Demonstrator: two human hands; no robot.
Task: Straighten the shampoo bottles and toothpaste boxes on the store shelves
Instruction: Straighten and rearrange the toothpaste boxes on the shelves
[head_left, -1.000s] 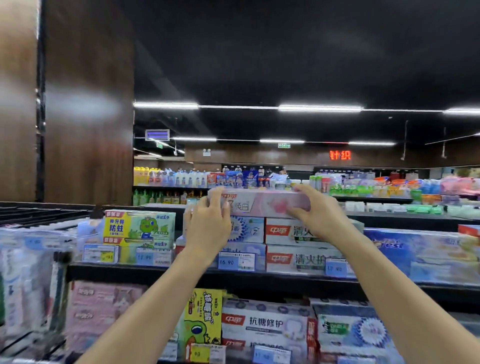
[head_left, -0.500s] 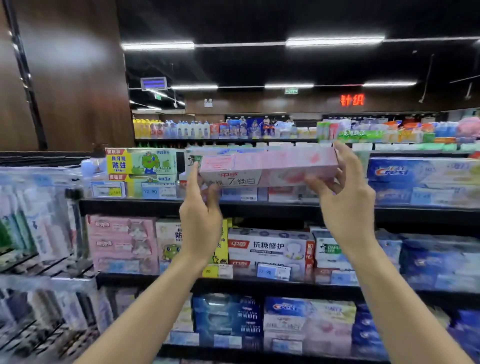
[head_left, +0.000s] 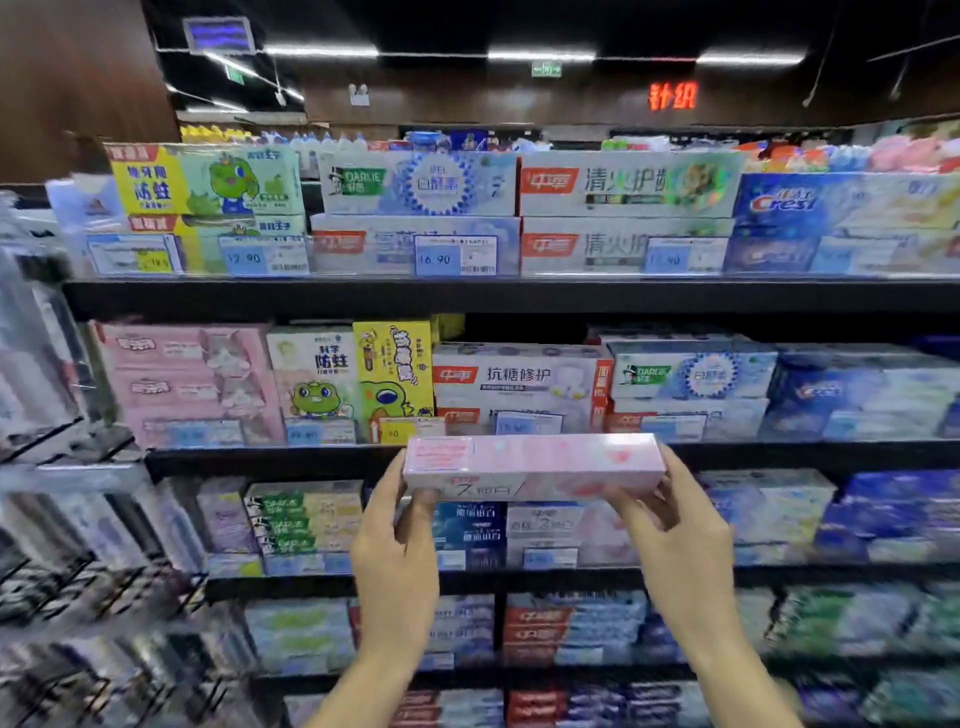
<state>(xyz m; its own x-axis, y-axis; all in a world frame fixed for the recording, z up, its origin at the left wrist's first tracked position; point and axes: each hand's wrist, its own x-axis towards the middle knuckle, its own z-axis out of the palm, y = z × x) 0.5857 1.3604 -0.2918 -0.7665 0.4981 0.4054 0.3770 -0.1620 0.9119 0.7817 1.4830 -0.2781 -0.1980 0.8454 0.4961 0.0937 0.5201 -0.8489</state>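
Observation:
I hold a long pink toothpaste box (head_left: 535, 465) level in front of the shelves, at the height of the third shelf's top. My left hand (head_left: 397, 561) grips its left end, thumb on the side and fingers underneath. My right hand (head_left: 675, 540) grips its right end the same way. Behind the box, the third shelf holds a row of blue and white toothpaste boxes (head_left: 519, 530). The top shelf (head_left: 467, 296) carries stacked toothpaste boxes (head_left: 623, 213) behind price tags.
The second shelf (head_left: 260, 460) holds pink boxes (head_left: 187, 382), green-and-yellow frog boxes (head_left: 353, 379) and white boxes (head_left: 519, 384). Lower shelves are packed with more toothpaste. A rack of hanging goods (head_left: 47, 519) juts out at the left. Another aisle stands beyond the top shelf.
Both hands have carried the pink box down from the top shelf stack to the level of the third shelf. The view has tilted down, showing more shelves.

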